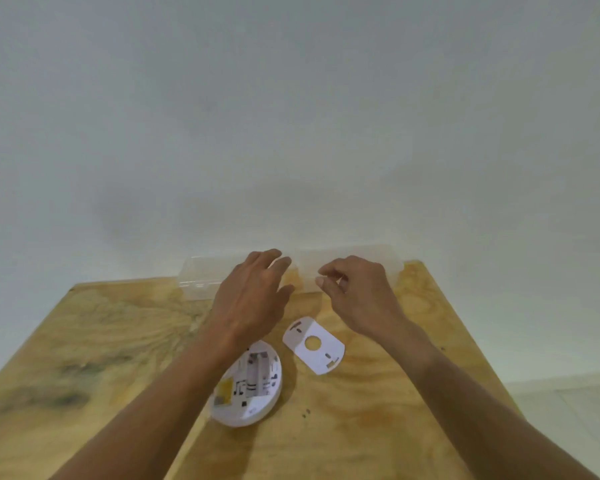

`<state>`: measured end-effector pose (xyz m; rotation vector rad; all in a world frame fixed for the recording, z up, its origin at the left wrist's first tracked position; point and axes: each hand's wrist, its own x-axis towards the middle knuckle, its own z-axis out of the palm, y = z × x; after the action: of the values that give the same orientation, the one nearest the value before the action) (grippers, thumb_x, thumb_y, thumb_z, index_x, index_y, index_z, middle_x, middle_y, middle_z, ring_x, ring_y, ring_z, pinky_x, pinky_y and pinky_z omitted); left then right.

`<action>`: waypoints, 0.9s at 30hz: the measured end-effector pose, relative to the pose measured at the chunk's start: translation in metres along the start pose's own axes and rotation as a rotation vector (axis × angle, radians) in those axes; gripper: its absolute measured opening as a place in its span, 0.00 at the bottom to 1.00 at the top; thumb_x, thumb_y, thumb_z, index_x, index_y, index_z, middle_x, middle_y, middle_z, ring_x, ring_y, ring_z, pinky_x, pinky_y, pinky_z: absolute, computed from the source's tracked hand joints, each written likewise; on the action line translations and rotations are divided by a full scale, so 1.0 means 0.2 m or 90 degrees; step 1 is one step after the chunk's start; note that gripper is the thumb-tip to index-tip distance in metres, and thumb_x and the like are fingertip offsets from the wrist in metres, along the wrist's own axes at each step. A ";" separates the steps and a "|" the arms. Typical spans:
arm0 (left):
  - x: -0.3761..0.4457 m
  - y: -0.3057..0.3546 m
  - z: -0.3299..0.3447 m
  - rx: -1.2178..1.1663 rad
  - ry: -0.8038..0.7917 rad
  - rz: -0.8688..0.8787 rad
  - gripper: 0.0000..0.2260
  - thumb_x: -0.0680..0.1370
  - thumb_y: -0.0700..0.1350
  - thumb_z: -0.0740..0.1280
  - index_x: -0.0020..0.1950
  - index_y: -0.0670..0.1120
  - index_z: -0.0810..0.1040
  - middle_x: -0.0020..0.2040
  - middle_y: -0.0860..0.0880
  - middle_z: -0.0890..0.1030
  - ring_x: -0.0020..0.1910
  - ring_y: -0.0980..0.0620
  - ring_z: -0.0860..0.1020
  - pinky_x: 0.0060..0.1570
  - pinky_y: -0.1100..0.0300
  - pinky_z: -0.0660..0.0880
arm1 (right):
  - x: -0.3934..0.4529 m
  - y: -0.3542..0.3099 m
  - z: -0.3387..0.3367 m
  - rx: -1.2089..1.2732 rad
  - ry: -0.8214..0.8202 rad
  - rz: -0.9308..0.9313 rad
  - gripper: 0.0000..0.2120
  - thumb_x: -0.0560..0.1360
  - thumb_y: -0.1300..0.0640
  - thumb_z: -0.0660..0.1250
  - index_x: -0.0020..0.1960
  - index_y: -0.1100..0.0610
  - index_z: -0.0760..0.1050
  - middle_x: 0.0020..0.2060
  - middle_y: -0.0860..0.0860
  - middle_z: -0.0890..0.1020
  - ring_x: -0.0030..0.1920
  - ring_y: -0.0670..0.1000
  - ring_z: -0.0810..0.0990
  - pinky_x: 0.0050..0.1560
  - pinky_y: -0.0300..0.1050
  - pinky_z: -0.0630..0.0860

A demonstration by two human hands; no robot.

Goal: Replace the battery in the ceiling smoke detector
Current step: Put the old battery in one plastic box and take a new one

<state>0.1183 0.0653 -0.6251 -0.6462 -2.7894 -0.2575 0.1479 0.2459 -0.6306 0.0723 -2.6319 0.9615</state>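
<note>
Head view, clear box (201, 277) (contents unclear), both hands (253, 292) loose, holding nothing, above it.

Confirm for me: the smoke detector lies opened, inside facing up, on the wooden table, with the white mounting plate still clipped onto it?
Not quite. In the head view the smoke detector does lie opened, inside facing up, on the wooden table, but the white mounting plate is off it, lying flat on the table beside it, to its right.
</note>
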 end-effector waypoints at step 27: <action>-0.10 -0.80 0.11 -0.044 0.037 -0.106 0.26 0.77 0.53 0.72 0.73 0.48 0.75 0.72 0.51 0.76 0.72 0.44 0.69 0.64 0.47 0.72 | 0.18 -0.36 0.54 0.650 -0.037 0.596 0.10 0.80 0.58 0.65 0.47 0.67 0.77 0.28 0.57 0.80 0.24 0.48 0.72 0.20 0.36 0.71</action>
<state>0.0591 -0.0788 -0.6690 -0.4133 -2.7909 -0.4013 0.0927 0.1246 -0.6516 -0.9469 -1.8486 2.4974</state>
